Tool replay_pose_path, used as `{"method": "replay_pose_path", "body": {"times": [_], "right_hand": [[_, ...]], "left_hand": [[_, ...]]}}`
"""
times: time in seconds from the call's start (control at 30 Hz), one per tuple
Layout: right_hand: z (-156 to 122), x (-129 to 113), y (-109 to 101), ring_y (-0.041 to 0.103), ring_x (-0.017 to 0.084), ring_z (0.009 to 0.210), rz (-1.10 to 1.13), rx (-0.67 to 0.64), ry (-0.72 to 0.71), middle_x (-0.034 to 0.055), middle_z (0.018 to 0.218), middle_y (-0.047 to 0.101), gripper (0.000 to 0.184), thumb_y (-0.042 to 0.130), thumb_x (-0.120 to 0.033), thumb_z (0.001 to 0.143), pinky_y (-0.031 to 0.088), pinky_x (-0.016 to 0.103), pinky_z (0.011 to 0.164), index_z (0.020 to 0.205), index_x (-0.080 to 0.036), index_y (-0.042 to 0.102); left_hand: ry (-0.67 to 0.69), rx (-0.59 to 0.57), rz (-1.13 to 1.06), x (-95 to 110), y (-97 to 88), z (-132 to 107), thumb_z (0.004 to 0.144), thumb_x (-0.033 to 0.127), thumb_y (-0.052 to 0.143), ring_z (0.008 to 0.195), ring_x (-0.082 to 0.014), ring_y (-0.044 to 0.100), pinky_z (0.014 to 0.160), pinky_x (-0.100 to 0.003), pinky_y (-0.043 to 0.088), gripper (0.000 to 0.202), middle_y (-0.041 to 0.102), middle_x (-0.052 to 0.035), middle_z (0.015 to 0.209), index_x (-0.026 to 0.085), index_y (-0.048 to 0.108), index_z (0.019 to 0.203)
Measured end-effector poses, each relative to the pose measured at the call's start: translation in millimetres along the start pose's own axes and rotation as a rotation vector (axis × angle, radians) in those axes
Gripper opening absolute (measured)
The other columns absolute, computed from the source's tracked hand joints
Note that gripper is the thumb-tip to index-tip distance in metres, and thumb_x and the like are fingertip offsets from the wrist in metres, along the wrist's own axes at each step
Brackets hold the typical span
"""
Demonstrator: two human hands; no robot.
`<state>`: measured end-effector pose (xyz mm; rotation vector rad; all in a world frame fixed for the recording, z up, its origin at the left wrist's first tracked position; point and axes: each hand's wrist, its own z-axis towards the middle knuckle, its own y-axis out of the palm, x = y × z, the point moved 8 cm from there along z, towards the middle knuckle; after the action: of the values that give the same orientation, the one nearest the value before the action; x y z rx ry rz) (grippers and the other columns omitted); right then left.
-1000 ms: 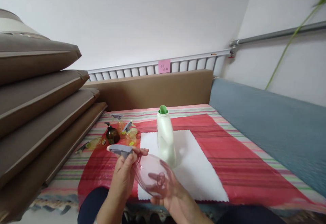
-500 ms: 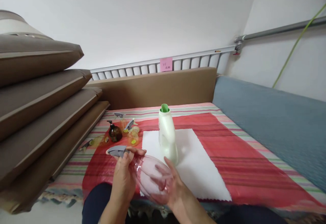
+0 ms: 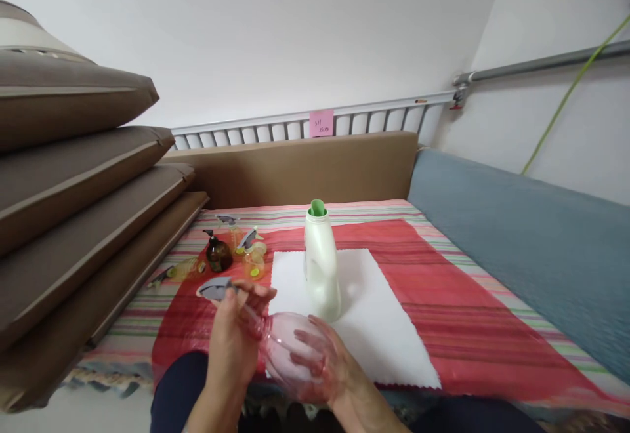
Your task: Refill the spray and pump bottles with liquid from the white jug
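Between my hands lies a clear pink spray bottle (image 3: 290, 336), tilted on its side, its grey trigger head (image 3: 215, 287) pointing left. My left hand (image 3: 235, 328) is closed round the neck and the trigger head. Its thumb presses on the grey part. My right hand (image 3: 339, 367) wraps the bottle's wide body from the right and below, with fingers showing through the clear wall. Just beyond the bottle stands a pale green jug (image 3: 322, 262) with a bright green spout (image 3: 317, 208) in its open mouth. It rests upright on a white sheet (image 3: 378, 315).
To the left stand a dark brown pump bottle (image 3: 218, 254) and yellowish spray bottles (image 3: 254, 264); another spray bottle (image 3: 184, 269) lies on its side. Brown cushions (image 3: 83, 190) are stacked at far left. A brown board (image 3: 315, 167) runs behind, and a blue-grey padded panel (image 3: 516, 223) borders the right.
My right hand's fingers have shifted on the bottle's body, and the bottle has turned slightly. The whole view has moved a little. Both hands keep their hold.
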<state>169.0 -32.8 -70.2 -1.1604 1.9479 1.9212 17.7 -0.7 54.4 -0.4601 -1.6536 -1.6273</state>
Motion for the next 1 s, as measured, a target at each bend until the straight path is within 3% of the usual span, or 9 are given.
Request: {"method": "replay_pose_path", "body": {"times": [0.2, 0.3, 0.4, 0.5, 0.57, 0.63, 0.77, 0.87, 1.0], "right_hand": [[-10, 2, -65, 0.062, 0.031, 0.094, 0.057, 0.129, 0.072, 0.0102, 0.118, 0.060, 0.065, 0.076, -0.051, 0.062, 0.050, 0.032, 0.054, 0.120, -0.034, 0.055], [-22, 4, -79, 0.063, 0.030, 0.096, 0.168, 0.149, 0.114, 0.0070, 0.115, 0.063, 0.058, 0.072, -0.057, 0.064, 0.050, 0.033, 0.059, 0.115, -0.035, 0.058], [-23, -3, -62, 0.061, 0.029, 0.102, 0.284, 0.086, 0.094, 0.0068, 0.118, 0.062, 0.055, 0.069, -0.056, 0.070, 0.049, 0.039, 0.074, 0.118, -0.033, 0.056], [-13, -18, -27, 0.057, 0.030, 0.109, 0.313, -0.023, 0.019, 0.0078, 0.120, 0.062, 0.055, 0.068, -0.052, 0.074, 0.044, 0.045, 0.087, 0.123, -0.032, 0.053], [-1, -27, -6, 0.054, 0.030, 0.114, 0.329, -0.080, -0.024, 0.0070, 0.119, 0.063, 0.054, 0.071, -0.048, 0.072, 0.039, 0.047, 0.095, 0.121, -0.032, 0.055], [10, -31, 9, 0.053, 0.031, 0.116, 0.335, -0.123, -0.058, 0.0056, 0.119, 0.063, 0.055, 0.075, -0.043, 0.068, 0.034, 0.050, 0.099, 0.119, -0.033, 0.056], [26, -25, 17, 0.054, 0.031, 0.114, 0.326, -0.147, -0.070, 0.0049, 0.119, 0.062, 0.056, 0.078, -0.032, 0.066, 0.032, 0.052, 0.099, 0.118, -0.032, 0.056], [29, -10, 13, 0.054, 0.030, 0.114, 0.324, -0.149, -0.023, 0.0059, 0.120, 0.062, 0.054, 0.076, -0.030, 0.068, 0.035, 0.050, 0.096, 0.118, -0.031, 0.057], [30, 13, 8, 0.057, 0.032, 0.109, 0.327, -0.186, 0.092, 0.0049, 0.114, 0.065, 0.051, 0.076, -0.034, 0.065, 0.040, 0.049, 0.087, 0.114, -0.033, 0.060]], "left_hand": [[0.163, 0.112, 0.048, 71, -26.5, 35, 0.067, 0.029, 0.071, 0.074, -0.0150, 0.063, 0.069, -0.029, 0.055, 0.015, 0.069, 0.0005, 0.084, 0.018, 0.063, 0.075], [0.273, 0.112, 0.215, 89, -25.0, 39, 0.062, 0.017, 0.074, 0.062, -0.0114, 0.058, 0.054, -0.022, 0.049, 0.016, 0.067, 0.0028, 0.080, 0.021, 0.064, 0.073], [0.248, 0.074, 0.349, 59, -22.3, 30, 0.059, 0.017, 0.077, 0.048, -0.0102, 0.047, 0.045, -0.023, 0.040, 0.018, 0.057, 0.0039, 0.058, 0.023, 0.061, 0.063], [0.005, 0.092, 0.472, -11, -34.8, 13, 0.052, 0.025, 0.082, 0.045, -0.0117, 0.048, 0.047, -0.026, 0.040, 0.024, 0.052, 0.0030, 0.047, 0.019, 0.059, 0.055], [-0.081, 0.172, 0.460, -47, -48.6, -1, 0.046, 0.031, 0.084, 0.048, -0.0138, 0.053, 0.049, -0.027, 0.043, 0.031, 0.058, 0.0008, 0.052, 0.014, 0.065, 0.064], [-0.131, 0.168, 0.383, -70, -53.6, -9, 0.047, 0.035, 0.084, 0.069, -0.0208, 0.064, 0.064, -0.031, 0.051, 0.042, 0.069, -0.0058, 0.072, 0.013, 0.070, 0.080], [-0.074, 0.052, 0.307, -61, -48.2, -1, 0.060, 0.038, 0.079, 0.111, -0.0281, 0.057, 0.094, -0.037, 0.045, 0.053, 0.065, -0.0120, 0.117, 0.019, 0.066, 0.108], [-0.039, -0.048, 0.397, -42, -43.6, 13, 0.066, 0.039, 0.075, 0.118, -0.0284, 0.052, 0.101, -0.038, 0.040, 0.051, 0.062, -0.0123, 0.122, 0.020, 0.065, 0.111], [-0.113, -0.167, 0.527, -42, -44.3, 24, 0.064, 0.040, 0.076, 0.114, -0.0300, 0.056, 0.100, -0.040, 0.041, 0.046, 0.067, -0.0137, 0.114, 0.017, 0.068, 0.103]]}}
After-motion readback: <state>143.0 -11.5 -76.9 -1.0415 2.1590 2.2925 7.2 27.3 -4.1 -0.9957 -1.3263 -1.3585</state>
